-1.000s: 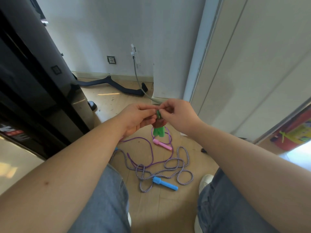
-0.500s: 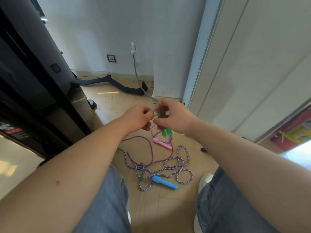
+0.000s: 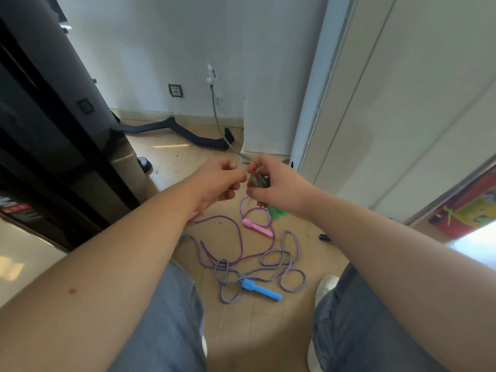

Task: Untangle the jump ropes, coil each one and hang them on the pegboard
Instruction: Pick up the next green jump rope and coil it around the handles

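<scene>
My right hand (image 3: 279,183) grips a coiled green jump rope (image 3: 258,180); its green handles (image 3: 277,212) hang below the palm. My left hand (image 3: 217,181) is just to the left, fingertips pinched against the coil; what it pinches is too small to tell. On the floor beneath lie a thin purple rope (image 3: 236,226) with a pink handle (image 3: 257,227) and a purple-and-white striped rope (image 3: 268,267) with a blue handle (image 3: 261,289). These two ropes cross and loop over each other. No pegboard is in view.
A tall black cabinet (image 3: 53,130) stands at the left. A black bar (image 3: 171,128) and a grey cable (image 3: 220,127) lie by the back wall. White panels (image 3: 402,103) fill the right side. A small black object (image 3: 324,237) and my white shoe (image 3: 326,287) are on the floor.
The green handles have swung from between my hands to the right, under my right palm. The green rope is now bunched inside my right hand. The floor ropes have not moved.
</scene>
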Action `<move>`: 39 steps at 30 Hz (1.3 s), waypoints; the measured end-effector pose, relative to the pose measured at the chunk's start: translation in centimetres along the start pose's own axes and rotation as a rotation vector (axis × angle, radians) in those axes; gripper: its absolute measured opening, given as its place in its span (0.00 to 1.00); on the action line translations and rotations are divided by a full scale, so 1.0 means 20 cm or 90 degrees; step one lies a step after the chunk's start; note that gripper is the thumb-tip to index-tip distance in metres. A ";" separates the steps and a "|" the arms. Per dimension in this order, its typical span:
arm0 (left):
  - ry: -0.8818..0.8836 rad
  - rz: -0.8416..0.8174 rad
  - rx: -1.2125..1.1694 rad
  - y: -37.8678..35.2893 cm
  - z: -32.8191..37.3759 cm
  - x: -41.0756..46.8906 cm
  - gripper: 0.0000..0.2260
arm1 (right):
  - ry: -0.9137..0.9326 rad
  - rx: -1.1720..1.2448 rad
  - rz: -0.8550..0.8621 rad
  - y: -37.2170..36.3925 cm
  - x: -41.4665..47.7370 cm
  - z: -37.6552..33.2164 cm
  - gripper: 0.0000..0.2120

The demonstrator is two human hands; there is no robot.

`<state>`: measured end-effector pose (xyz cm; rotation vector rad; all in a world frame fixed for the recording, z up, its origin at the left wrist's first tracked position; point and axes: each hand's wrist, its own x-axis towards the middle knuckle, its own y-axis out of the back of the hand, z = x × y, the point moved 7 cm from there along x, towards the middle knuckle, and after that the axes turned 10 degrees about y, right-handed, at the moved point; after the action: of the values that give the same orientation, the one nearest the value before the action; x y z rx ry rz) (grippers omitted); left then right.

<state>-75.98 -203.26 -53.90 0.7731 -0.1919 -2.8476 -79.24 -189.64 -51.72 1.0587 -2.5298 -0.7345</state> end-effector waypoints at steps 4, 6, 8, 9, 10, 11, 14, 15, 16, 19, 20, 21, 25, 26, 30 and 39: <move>-0.010 0.118 0.014 0.06 0.00 0.00 0.06 | 0.018 -0.002 -0.041 -0.05 -0.02 -0.04 0.20; -0.036 0.156 0.019 0.09 0.02 -0.01 0.07 | 0.049 -0.045 -0.046 -0.07 -0.02 -0.08 0.21; -0.026 0.102 -0.052 0.08 0.02 -0.01 0.08 | 0.071 -0.091 -0.031 -0.07 -0.03 -0.10 0.21; -0.001 0.066 -0.123 0.06 0.02 -0.02 0.07 | 0.070 -0.077 -0.019 -0.06 -0.02 -0.11 0.22; 0.027 0.044 -0.191 0.05 0.01 -0.02 0.06 | 0.063 -0.053 -0.007 -0.05 -0.02 -0.10 0.22; 0.054 0.037 -0.242 0.05 0.00 -0.01 0.05 | 0.059 -0.045 0.006 -0.04 -0.02 -0.10 0.22; 0.095 0.035 -0.313 0.06 -0.01 0.01 0.03 | 0.065 -0.066 0.007 -0.04 -0.01 -0.11 0.23; 0.097 0.038 -0.322 0.06 -0.02 0.02 0.02 | 0.067 -0.070 0.003 -0.05 -0.01 -0.11 0.24; 0.095 0.046 -0.328 0.07 -0.02 0.02 0.02 | 0.065 -0.076 0.001 -0.05 0.00 -0.11 0.24; 0.080 0.071 -0.323 0.09 -0.01 0.02 0.02 | 0.039 -0.083 0.000 -0.05 0.02 -0.06 0.24; 0.069 0.068 -0.301 0.08 -0.01 0.02 0.01 | 0.029 -0.082 0.001 -0.05 0.03 -0.04 0.23; 0.060 0.060 -0.273 0.07 0.00 0.01 0.01 | 0.022 -0.082 0.001 -0.05 0.04 -0.03 0.21; 0.023 0.057 -0.121 0.04 0.03 -0.03 0.06 | 0.004 -0.087 0.006 -0.09 0.06 -0.02 0.14; 0.010 0.068 -0.068 0.04 0.04 -0.04 0.08 | -0.002 -0.075 0.007 -0.09 0.07 -0.01 0.12; -0.065 0.111 0.098 0.07 0.07 -0.10 0.13 | -0.053 0.014 -0.003 -0.06 0.08 0.01 0.10; -0.096 0.049 0.140 -0.04 0.05 -0.23 0.11 | -0.055 0.017 0.073 0.11 -0.01 -0.12 0.04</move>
<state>-72.61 -201.44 -50.96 0.5733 -0.5521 -2.8419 -79.19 -189.00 -48.49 0.8987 -2.6552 -0.7313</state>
